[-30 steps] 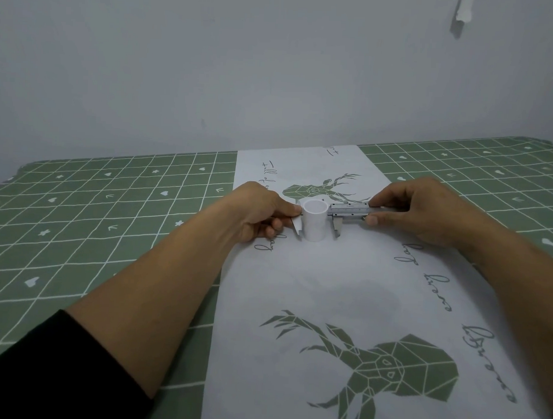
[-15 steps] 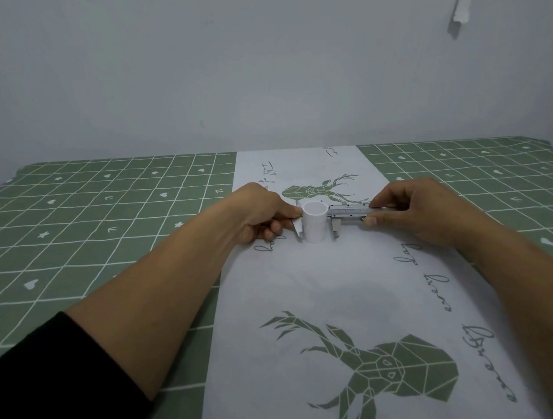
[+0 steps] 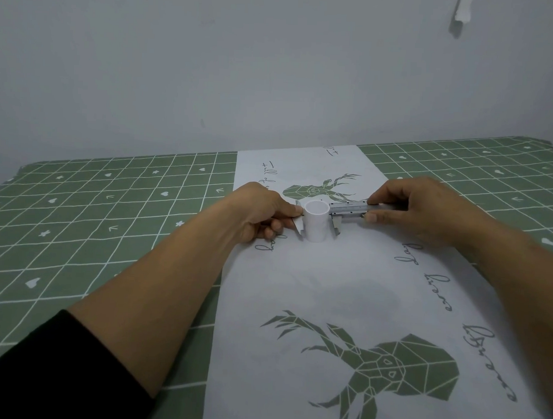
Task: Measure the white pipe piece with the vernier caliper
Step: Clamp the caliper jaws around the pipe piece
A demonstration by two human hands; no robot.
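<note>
On tablecloth (image 3: 111, 222), caliper (image 3: 347, 208) seemingly grips pipe (image 3: 314, 224)

We note cursive script on the tablecloth's white runner (image 3: 345, 274), too loose to read; caliper scale (image 3: 347, 208) numerals illegible.

Smooth white plastic pipe piece (image 3: 315, 221), matt steel vernier caliper (image 3: 347, 210), printed cloth tablecloth (image 3: 112, 210)

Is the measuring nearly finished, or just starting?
Partway. Done: the white pipe piece stands upright between the vernier caliper jaws. In hand: the left hand holds the fixed end, the right hand the beam. Left: reading the scale, too small to see here.
</note>
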